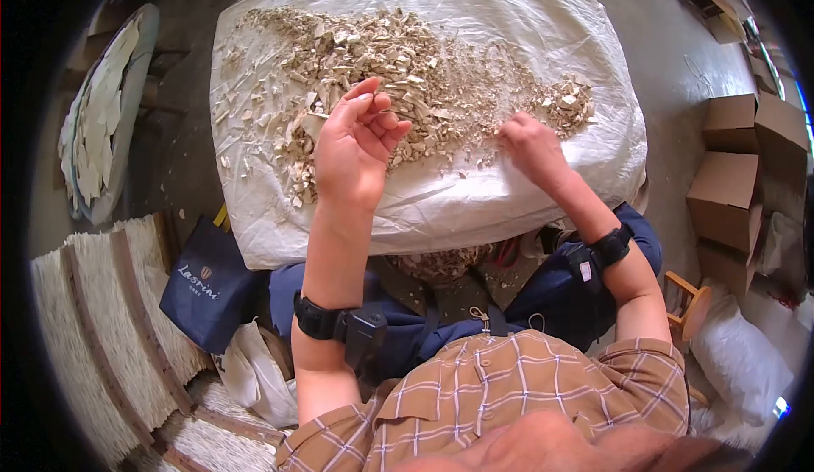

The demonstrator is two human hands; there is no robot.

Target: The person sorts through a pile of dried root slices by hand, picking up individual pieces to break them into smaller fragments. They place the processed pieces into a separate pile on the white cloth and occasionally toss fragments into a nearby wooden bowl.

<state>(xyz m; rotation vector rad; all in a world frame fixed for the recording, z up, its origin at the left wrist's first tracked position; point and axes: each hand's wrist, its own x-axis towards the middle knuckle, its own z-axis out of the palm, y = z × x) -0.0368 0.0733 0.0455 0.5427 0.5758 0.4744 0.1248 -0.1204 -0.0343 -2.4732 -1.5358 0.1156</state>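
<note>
A heap of pale, flaky chips (415, 56) is spread over a white sheet (509, 201) that covers the table. My left hand (356, 137) is raised above the near side of the heap, palm up, its fingers curled in; whatever is between them is too small to make out. To the right, my right hand (534, 148) is low over the sheet, fingertips pressed together among fine crumbs. What those fingertips pinch, if anything, is hidden. Just beyond that hand lies a smaller pile of chips (566, 106).
Cardboard boxes (725, 184) stand on the floor at the right, near a wooden stool (695, 311) and a white sack (738, 353). At the left are a dark blue bag (208, 285), trays of pale strips (93, 319) and an oval board with pale sheets (106, 116).
</note>
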